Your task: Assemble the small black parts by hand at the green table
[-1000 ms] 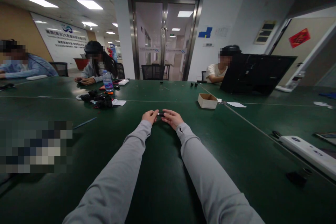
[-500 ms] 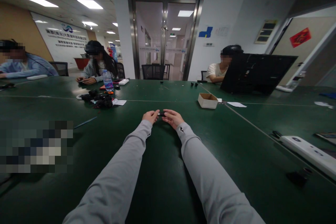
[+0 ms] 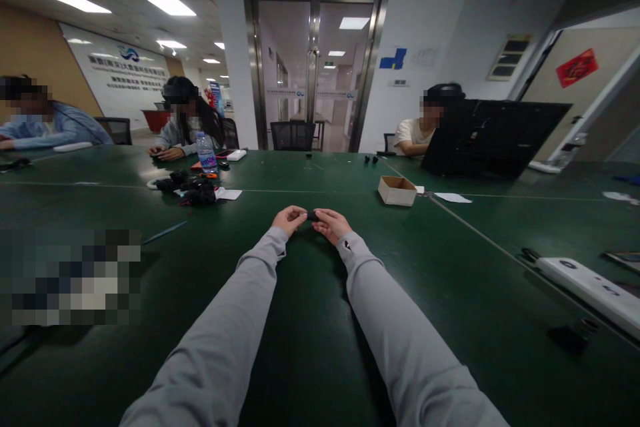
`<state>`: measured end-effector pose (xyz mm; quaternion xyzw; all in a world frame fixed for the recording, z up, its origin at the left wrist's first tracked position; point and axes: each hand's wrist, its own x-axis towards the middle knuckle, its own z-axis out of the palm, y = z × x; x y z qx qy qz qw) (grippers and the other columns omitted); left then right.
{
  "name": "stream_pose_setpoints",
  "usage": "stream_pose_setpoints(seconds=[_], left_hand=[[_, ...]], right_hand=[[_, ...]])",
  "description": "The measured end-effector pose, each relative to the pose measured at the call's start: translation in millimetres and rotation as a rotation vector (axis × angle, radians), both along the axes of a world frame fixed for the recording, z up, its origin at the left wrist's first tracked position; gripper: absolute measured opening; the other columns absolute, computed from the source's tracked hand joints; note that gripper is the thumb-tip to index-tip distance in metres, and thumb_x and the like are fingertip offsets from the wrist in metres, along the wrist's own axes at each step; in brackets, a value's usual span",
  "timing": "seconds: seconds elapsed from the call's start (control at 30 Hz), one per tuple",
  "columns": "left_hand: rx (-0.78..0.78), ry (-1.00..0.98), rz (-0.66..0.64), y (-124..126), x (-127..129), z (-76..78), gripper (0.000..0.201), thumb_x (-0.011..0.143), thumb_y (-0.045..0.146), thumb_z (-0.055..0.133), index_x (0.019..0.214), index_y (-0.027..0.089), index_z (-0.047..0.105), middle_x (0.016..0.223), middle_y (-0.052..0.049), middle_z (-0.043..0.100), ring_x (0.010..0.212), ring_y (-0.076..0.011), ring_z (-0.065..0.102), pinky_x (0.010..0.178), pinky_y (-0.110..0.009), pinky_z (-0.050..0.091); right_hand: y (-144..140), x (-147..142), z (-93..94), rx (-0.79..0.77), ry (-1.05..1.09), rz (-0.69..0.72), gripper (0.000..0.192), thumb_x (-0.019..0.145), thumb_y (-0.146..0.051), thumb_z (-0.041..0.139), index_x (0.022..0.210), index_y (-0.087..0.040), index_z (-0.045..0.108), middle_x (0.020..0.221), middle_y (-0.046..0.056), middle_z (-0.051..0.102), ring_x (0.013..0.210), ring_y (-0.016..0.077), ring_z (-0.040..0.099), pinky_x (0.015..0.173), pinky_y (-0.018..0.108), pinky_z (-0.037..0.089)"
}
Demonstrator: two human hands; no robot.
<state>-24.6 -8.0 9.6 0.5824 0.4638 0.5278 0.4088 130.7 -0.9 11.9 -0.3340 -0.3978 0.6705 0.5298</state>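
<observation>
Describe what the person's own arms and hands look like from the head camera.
Both arms wear long light-grey sleeves reaching the wrists. The right sleeve has a small dark mark near its cuff; the left sleeve looks plain. The left hand and right hand are bare, without gloves.

Cardboard box (image 3: 397, 190), water bottle (image 3: 205, 153), laptop (image 3: 493, 138) on green table (image 3: 480, 280).

Two hands: left (image 3: 289, 219), right (image 3: 331, 225). One small black part (image 3: 312, 216) between them. One box (image 3: 397, 190). One bottle (image 3: 205, 153). One laptop (image 3: 493, 139). Three other people seated. One pile of black parts (image 3: 187, 188).
</observation>
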Motion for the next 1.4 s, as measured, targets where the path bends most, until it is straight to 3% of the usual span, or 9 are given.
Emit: stream_pose_setpoints(seconds=[0.13,0.33,0.67,0.97,1.1,1.27,1.4], left_hand=[[-0.024,-0.029,-0.023,2,-2,-1.0,0.036,0.057,0.039,0.069,0.083,0.015,0.06,0.064,-0.001,0.059,0.051,-0.0091,0.052,0.047,-0.021,0.041],[-0.088,-0.004,-0.003,7,-1,-4.3,0.037,0.06,0.05,0.063,0.064,0.014,0.055,0.051,-0.001,0.056,0.045,-0.009,0.05,0.045,-0.021,0.039],[-0.09,0.315,0.058,17,-3,-17.4,0.053,0.072,0.062,0.039,0.059,0.014,0.057,0.043,0.001,0.05,0.037,-0.0081,0.044,0.044,-0.022,0.036],[-0.097,0.49,0.157,0,-2,2.7,0.055,0.073,0.063,0.036,0.047,0.017,0.053,0.037,0.002,0.043,0.038,-0.0093,0.042,0.048,-0.024,0.034],[-0.09,0.439,0.148,1,-1,1.8,0.052,0.072,0.061,0.039,0.048,0.016,0.052,0.038,0.002,0.043,0.039,-0.0089,0.042,0.047,-0.023,0.034],[-0.059,0.198,0.038,5,1,-5.3,0.036,0.067,0.051,0.054,0.059,0.016,0.051,0.046,0.004,0.046,0.041,-0.0077,0.041,0.042,-0.021,0.033],[-0.008,0.056,-0.022,1,2,-1.1,0.03,0.061,0.04,0.064,0.073,0.015,0.053,0.052,0.004,0.049,0.047,-0.0085,0.045,0.041,-0.019,0.034]], right_hand=[[1,0,-0.1,-0.007,0.001,-0.003,0.011,0.07,-0.011,0.065,0.079,-0.013,0.06,0.063,0.003,0.063,0.05,0.0113,0.061,0.049,0.02,0.052],[0,0,0.6,0.004,0.002,0.015,0.011,0.071,-0.007,0.061,0.081,-0.012,0.06,0.065,0.004,0.064,0.05,0.0114,0.061,0.05,0.021,0.052],[1,2,-2.5,0.032,-0.007,0.05,0.013,0.068,-0.011,0.066,0.079,-0.014,0.06,0.064,0.002,0.064,0.05,0.0105,0.06,0.051,0.021,0.052],[1,2,-5.2,0.074,-0.011,0.081,0.016,0.068,-0.01,0.065,0.082,-0.014,0.061,0.068,0.002,0.064,0.054,0.0113,0.062,0.053,0.022,0.052],[0,2,-4.2,0.069,-0.016,0.085,0.017,0.067,-0.009,0.065,0.083,-0.014,0.061,0.068,0.003,0.064,0.054,0.011,0.061,0.052,0.021,0.052],[0,0,-1.1,0.03,-0.021,0.031,0.01,0.068,-0.01,0.065,0.077,-0.013,0.061,0.061,0.002,0.062,0.046,0.0085,0.057,0.043,0.017,0.048],[0,-1,-0.2,0.01,-0.025,0.018,0.008,0.069,-0.01,0.064,0.075,-0.013,0.061,0.059,0.002,0.061,0.044,0.0078,0.056,0.041,0.016,0.046]])
